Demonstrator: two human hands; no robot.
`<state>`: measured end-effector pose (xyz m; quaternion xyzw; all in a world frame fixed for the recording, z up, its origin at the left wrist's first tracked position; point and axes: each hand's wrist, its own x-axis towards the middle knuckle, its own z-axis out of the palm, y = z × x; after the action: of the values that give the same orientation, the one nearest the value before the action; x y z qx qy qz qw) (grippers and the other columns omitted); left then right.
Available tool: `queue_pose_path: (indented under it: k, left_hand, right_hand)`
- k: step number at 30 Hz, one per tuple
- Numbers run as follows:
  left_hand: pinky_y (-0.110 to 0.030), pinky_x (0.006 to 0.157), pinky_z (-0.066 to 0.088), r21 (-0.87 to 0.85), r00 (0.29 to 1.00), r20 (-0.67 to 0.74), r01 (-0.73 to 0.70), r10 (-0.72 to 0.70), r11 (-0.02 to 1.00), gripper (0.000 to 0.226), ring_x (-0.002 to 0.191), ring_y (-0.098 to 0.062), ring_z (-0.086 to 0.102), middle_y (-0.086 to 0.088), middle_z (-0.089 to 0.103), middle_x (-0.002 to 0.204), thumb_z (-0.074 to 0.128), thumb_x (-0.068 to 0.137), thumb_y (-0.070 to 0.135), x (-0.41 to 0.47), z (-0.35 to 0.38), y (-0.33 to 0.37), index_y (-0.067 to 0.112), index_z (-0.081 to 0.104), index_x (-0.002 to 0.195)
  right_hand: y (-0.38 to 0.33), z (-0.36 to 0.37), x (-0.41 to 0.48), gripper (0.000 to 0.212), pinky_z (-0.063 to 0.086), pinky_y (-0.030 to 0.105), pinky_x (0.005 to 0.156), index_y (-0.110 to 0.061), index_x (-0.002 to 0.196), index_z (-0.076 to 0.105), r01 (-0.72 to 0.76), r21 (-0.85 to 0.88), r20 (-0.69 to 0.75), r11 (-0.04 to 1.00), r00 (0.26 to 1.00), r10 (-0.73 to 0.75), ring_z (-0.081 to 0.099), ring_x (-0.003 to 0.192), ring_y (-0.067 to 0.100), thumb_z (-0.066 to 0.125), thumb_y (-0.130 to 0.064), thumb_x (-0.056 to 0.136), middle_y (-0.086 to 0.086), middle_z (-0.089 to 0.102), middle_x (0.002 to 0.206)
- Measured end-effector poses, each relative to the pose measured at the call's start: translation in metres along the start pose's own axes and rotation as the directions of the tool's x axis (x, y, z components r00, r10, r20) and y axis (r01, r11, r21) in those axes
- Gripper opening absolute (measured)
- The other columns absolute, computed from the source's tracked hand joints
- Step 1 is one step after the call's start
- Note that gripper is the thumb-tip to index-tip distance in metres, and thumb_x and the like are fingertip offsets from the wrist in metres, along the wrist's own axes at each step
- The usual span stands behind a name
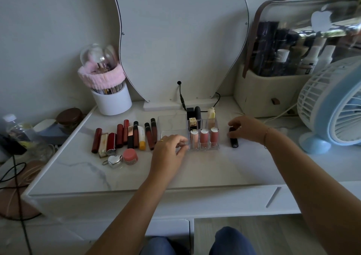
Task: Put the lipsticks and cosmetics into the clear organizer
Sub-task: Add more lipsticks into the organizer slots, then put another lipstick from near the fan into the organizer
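Blue-trousered knees [230,241] lower centre | left hand [172,149] curled on clear acrylic organizer [172,121] at centre, steadying it | right hand [246,129] closing on dark lipstick tube [234,140] right of it, grip unclear | 3 pink tubes [204,138] slotted | risk: knocking them over.

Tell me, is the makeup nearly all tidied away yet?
Not yet. Three pink lipsticks stand in the clear organizer's front slots, with a few items behind. The right hand touches a dark lipstick lying beside it; the left hand rests at the organizer. A row of tubes, a pink jar and a silver heart still wait.
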<state>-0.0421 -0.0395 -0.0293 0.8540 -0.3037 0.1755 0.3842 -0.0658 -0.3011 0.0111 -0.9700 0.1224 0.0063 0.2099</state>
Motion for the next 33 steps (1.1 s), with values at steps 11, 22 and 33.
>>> queue_pose_path:
  k: [11,22,33]
  left_hand:
    - [-0.021,0.073,0.042,-0.015,1.0,-0.005,0.008,-0.008,1.0,0.016,0.082,-0.009,0.057,-0.001,0.07,0.088,0.069,0.079,0.012,-0.001,0.0,-0.001,0.013,0.068,0.096]
    - [-0.028,0.074,0.047,-0.036,0.999,0.016,0.03,-0.029,0.999,0.011,0.085,-0.014,0.058,0.0,0.069,0.088,0.065,0.081,0.008,-0.001,0.0,-0.001,0.014,0.068,0.089]
    - [-0.032,0.077,0.049,-0.026,1.0,0.018,0.012,-0.012,1.0,0.013,0.088,-0.017,0.059,-0.003,0.07,0.091,0.064,0.082,0.007,-0.001,-0.002,0.001,0.012,0.069,0.093]
  right_hand:
    - [-0.022,-0.018,-0.018,0.02,0.043,0.02,0.066,-0.008,0.101,0.071,0.012,0.161,-0.311,0.987,0.95,0.039,0.056,0.071,0.012,0.068,-0.016,0.082,0.007,0.07,0.092]
    - [-0.09,-0.021,-0.03,0.021,0.054,0.021,0.076,-0.013,0.1,0.064,0.335,0.198,-0.516,0.921,0.834,-0.193,0.061,0.079,0.013,0.071,-0.017,0.08,-0.001,0.065,0.091]
    - [-0.089,0.008,-0.02,0.023,0.054,0.032,0.081,-0.01,0.105,0.067,0.336,0.059,-0.445,0.94,0.852,-0.277,0.061,0.084,0.018,0.067,-0.016,0.083,0.008,0.066,0.1]
